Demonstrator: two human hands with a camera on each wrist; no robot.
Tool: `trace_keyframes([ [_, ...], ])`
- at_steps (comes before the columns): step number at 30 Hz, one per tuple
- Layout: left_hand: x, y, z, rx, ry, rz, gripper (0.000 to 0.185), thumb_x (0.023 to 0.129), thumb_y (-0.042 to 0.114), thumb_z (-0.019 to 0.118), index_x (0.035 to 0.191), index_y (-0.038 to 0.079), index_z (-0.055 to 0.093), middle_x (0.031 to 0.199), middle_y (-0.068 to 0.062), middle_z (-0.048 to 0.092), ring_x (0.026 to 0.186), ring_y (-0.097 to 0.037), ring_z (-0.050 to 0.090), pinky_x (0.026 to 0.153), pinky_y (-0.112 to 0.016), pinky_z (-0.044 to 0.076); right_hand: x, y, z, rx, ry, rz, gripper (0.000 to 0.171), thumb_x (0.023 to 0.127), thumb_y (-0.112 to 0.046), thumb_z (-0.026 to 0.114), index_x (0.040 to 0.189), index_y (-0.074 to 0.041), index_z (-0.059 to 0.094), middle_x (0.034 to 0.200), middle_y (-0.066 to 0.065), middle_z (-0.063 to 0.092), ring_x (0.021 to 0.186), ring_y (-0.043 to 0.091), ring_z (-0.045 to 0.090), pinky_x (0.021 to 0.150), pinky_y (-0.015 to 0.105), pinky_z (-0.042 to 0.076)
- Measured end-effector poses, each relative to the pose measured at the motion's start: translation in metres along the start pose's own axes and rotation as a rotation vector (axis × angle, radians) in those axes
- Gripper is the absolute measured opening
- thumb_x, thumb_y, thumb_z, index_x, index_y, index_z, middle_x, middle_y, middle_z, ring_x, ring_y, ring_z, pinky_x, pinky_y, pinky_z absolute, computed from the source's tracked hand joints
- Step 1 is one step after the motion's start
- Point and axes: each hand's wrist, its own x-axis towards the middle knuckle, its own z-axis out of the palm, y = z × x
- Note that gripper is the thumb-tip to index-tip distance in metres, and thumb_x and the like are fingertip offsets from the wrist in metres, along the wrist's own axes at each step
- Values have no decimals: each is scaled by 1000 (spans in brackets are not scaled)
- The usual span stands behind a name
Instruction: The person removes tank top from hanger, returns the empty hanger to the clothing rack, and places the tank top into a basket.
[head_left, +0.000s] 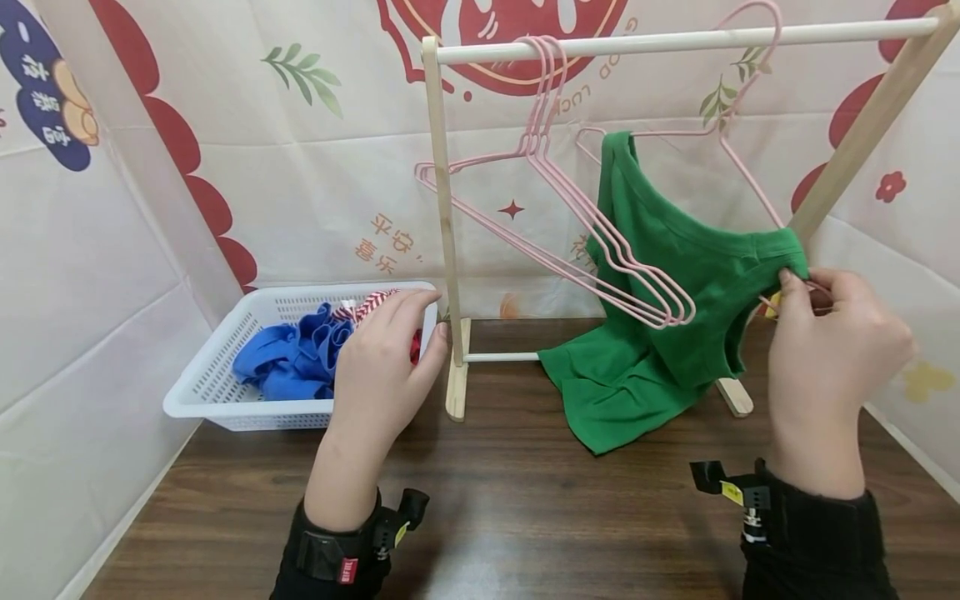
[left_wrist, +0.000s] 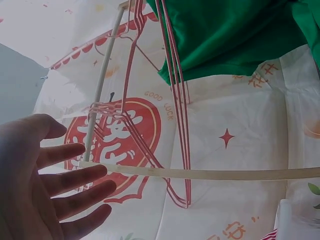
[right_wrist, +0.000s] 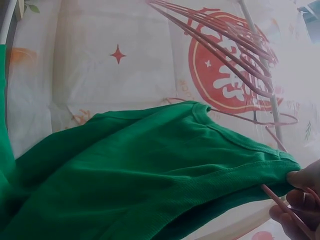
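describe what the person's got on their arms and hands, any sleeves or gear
Both hands, the left hand and the right hand, are bare, with no gloves or rings visible. Each forearm is covered by a black sleeve ending at the wrist. A black wrist strap with a small red label sits on the left wrist, and each wrist carries a small black clip mount with a yellow tag.

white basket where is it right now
In the head view the white basket sits on the left of the wooden table, beside the rack's left post, holding blue and red clothes just behind the open left hand.
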Motion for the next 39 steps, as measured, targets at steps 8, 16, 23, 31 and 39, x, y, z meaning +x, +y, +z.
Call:
trace_keyframes([
  [8, 1, 0, 3, -3, 5, -1, 31, 95, 22, 58, 121, 7, 64, 121, -9, 65, 112, -24, 60, 93, -42, 49, 5, 4, 2, 91, 29, 85, 43, 95, -38, 60, 101, 2, 75, 93, 19, 72, 66, -29, 34, 67, 6, 30],
  [16, 2, -1, 5, -4, 11, -3, 31, 95, 23, 57, 122, 7, 64, 122, -9, 65, 114, -24, 60, 95, -42, 48, 10, 13, 2, 137, 10, 100, 40, 92, -37, 65, 100, 1, 76, 89, 10, 73, 65, -25, 42, 65, 6, 36],
  [23, 4, -4, 11, -16, 51, 8, 30, 95, 20, 57, 119, 5, 65, 117, -11, 66, 108, -27, 62, 92, -42, 50, 15, 28, 1, 187, -8, 71, 37, 88, -35, 70, 98, 0, 76, 77, -24, 60, 63, -24, 43, 63, 7, 34],
  [31, 4, -16, 24, -73, 149, 31, 26, 92, 14, 59, 113, 2, 67, 110, -14, 66, 101, -28, 61, 89, -43, 49, 15, 32, -2, 219, -78, 54, 34, 87, -31, 72, 94, 2, 76, 71, -40, 46, 62, -23, 45, 63, 8, 35],
  [39, 3, -21, 37, -70, 104, 11, 25, 92, 15, 57, 112, 2, 66, 111, -12, 65, 103, -28, 61, 90, -42, 49, 18, 34, -4, 195, -218, 180, 36, 86, -32, 73, 101, 1, 76, 68, -38, 47, 62, -17, 49, 60, 8, 38],
])
